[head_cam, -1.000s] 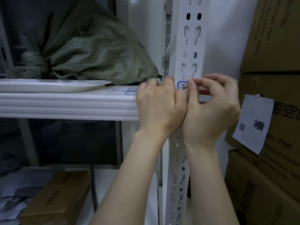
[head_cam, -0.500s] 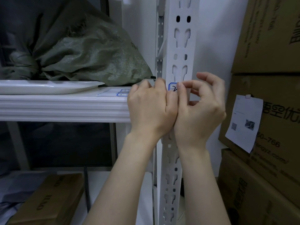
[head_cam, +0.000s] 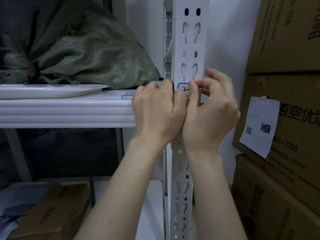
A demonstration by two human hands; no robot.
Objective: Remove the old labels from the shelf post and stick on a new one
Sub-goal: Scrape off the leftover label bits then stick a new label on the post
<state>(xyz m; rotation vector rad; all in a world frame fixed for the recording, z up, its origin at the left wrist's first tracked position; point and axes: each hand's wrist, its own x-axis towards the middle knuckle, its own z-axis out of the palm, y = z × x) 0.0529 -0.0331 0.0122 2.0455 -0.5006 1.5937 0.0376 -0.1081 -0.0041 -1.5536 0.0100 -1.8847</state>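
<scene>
two hands meet on the white shelf post (head_cam: 189, 40) at shelf height. your right hand (head_cam: 207, 116) pinches the right edge of the blue-bordered label (head_cam: 182, 86) on the post's face; your left hand (head_cam: 155, 110) curls beside it, and its grip cannot be told.

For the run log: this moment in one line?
label on shelf post | left hand touches label | right hand pinches its edge

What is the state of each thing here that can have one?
Blue-bordered white label: on the post, partly covered by fingers.
White perforated metal shelf post: upright.
Right hand: pinches the label.
Left hand: fingers curled, against the post.
Green woven sack: bunched at the neck, lying on the white shelf.
White paper slip: fixed at its top to a brown cardboard box.
</scene>
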